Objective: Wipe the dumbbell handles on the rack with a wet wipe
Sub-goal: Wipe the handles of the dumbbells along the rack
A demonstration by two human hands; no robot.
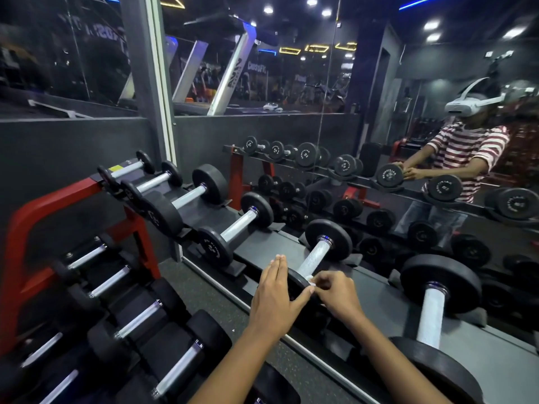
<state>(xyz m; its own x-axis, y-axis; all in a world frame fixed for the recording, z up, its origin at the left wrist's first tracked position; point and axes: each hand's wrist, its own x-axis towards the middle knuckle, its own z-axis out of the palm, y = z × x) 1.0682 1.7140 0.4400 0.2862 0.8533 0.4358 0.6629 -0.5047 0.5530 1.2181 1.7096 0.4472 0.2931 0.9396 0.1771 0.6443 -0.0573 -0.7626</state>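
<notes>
We find the dumbbell (313,258) under attention lying across the top shelf of the rack (262,246), its knurled handle (313,258) angled toward the mirror (408,141), set between a smaller dumbbell (233,228) to the left and a larger one (431,310) to the right. The near plate (297,282) faces us.

Our left hand (272,298) lies against that near plate with fingers straight and together, thumb spread toward the right hand; it holds nothing, and we judge it is there to steady the weight against rolling. Our right hand (338,293) has its fingers curled, pinching a small white wet wipe (310,279) at the near end of the handle, just where handle meets plate. Only a corner of the wipe shows; the rest is hidden under the fingers.

Both forearms reach forward and converge on this dumbbell, wrists level. We judge the wipe is placed to start along the handle from its near end.
</notes>
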